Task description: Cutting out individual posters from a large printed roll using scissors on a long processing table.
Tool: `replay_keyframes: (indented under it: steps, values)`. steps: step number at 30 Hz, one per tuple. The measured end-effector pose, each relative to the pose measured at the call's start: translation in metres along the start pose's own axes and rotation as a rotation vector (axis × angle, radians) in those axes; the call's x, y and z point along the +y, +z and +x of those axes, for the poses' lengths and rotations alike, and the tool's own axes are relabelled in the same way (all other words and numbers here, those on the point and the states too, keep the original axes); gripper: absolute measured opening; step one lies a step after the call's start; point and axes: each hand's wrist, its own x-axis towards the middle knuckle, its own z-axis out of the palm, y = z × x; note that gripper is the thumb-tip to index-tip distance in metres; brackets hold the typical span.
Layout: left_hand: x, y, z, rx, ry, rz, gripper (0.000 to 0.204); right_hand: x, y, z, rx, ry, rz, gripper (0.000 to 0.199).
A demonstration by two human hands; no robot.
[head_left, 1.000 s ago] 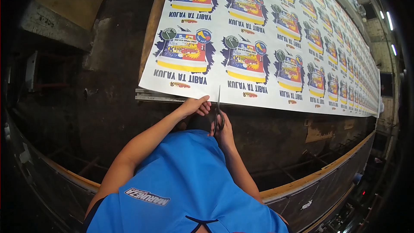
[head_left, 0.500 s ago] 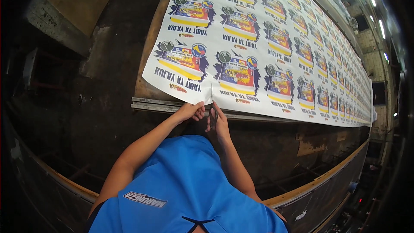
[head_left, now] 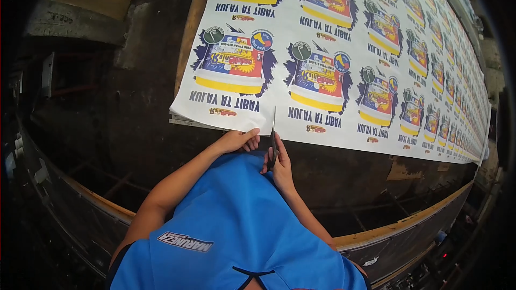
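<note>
A large white sheet printed with repeated colourful designs spreads over the table, its near edge in front of me. My left hand pinches that edge between thumb and fingers, just left of a cut. In my right hand are dark-handled scissors, their blades pointing away from me. The blades reach into the sheet at its near edge, between the first and second columns of prints. Part of the scissors' handles is hidden by my fingers.
Beneath the sheet, the wooden table edge and a metal rail show at the left. A long wooden-edged beam runs close behind me on the right. Dark flooring lies to the left.
The sheet looks larger and nearer in the view. Both hands and the scissors sit slightly further right and lower in the picture, still at the same gap between prints.
</note>
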Motion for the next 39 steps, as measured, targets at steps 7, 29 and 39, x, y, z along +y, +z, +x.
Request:
replay_keyframes:
  steps: [7, 29, 39]
  values:
    - [0.002, 0.0, -0.006, -0.01, 0.104, 0.009, 0.043, 0.002, -0.004, 0.052, 0.042, -0.049, -0.006, 0.057]
    - [0.035, 0.005, -0.036, 0.047, 0.078, 0.152, 0.038, -0.168, -0.01, 0.346, 0.069, -0.474, -0.164, 0.051]
    - [0.051, 0.011, -0.038, 0.131, -0.012, -0.048, 0.032, -0.271, -0.019, 0.496, 0.08, -0.56, -0.255, 0.048]
